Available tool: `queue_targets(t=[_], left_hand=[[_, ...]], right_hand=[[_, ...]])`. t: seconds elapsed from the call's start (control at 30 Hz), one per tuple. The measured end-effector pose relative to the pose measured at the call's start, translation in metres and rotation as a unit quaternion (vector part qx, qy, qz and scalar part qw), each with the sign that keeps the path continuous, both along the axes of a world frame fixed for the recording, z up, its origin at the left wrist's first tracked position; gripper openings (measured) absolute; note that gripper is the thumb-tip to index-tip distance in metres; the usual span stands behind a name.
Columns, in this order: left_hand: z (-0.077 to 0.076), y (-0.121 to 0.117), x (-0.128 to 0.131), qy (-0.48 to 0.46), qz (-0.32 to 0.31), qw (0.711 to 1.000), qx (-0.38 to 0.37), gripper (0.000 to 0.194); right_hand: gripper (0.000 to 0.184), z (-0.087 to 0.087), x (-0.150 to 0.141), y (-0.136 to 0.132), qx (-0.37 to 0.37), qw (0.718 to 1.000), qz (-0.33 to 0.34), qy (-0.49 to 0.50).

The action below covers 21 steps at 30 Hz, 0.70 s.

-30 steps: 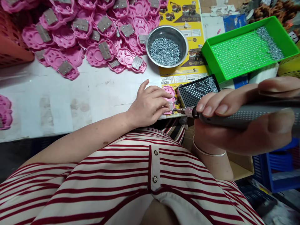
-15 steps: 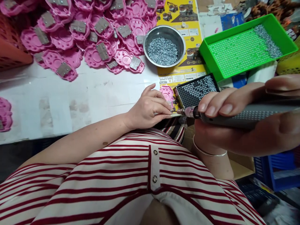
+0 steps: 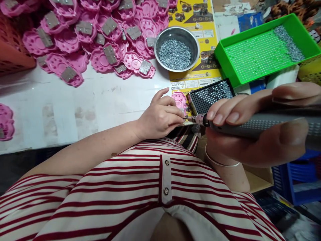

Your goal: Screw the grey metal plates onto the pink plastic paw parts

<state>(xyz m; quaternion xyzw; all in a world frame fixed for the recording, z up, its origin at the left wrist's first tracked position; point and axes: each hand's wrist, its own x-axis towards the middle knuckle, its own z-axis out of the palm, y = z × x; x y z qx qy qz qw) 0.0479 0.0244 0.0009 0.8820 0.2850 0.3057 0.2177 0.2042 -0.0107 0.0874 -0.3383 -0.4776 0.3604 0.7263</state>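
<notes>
- White worktable (image 3: 75, 107) lies in front of the person, who wears a red-striped shirt (image 3: 140, 187).
- Nearest, the right hand (image 3: 253, 134) is closed around a grey electric screwdriver (image 3: 260, 122); its tip meets the fingertips of the left hand.
- The left hand (image 3: 160, 117) is curled, pinching at a pink plastic part (image 3: 179, 100) on the table edge.
- Just beside it is a black screw tray (image 3: 210, 95).
- Farther stand a steel bowl of screws (image 3: 177, 48), a green tray (image 3: 263, 50) and a pile of pink parts (image 3: 95, 30).

Assembly workshop — heaped pink plastic parts (image 3: 82, 36), bowl of screws (image 3: 177, 50).
</notes>
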Motion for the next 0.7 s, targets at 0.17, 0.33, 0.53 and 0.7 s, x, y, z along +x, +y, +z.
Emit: queue_targets(t=[0.17,0.33,0.53,0.7], left_hand=[[0.0,-0.003,0.002,-0.018,0.004,1.0,0.012,0.019],[-0.004,-0.004,-0.004,0.026,0.038,0.999,0.008,0.012],[-0.014,-0.007,-0.012,0.054,0.068,0.996,0.009,0.008],[-0.016,-0.008,-0.01,0.058,0.075,0.995,0.003,0.01]], right_hand=[[0.015,0.001,-0.005,-0.006,-0.094,0.993,0.009,-0.069],[0.031,-0.013,-0.014,0.001,-0.105,0.987,0.026,-0.119],[0.029,-0.042,-0.004,0.014,0.041,0.989,0.0,-0.14],[0.029,-0.066,-0.004,0.035,0.179,0.979,-0.008,-0.097]])
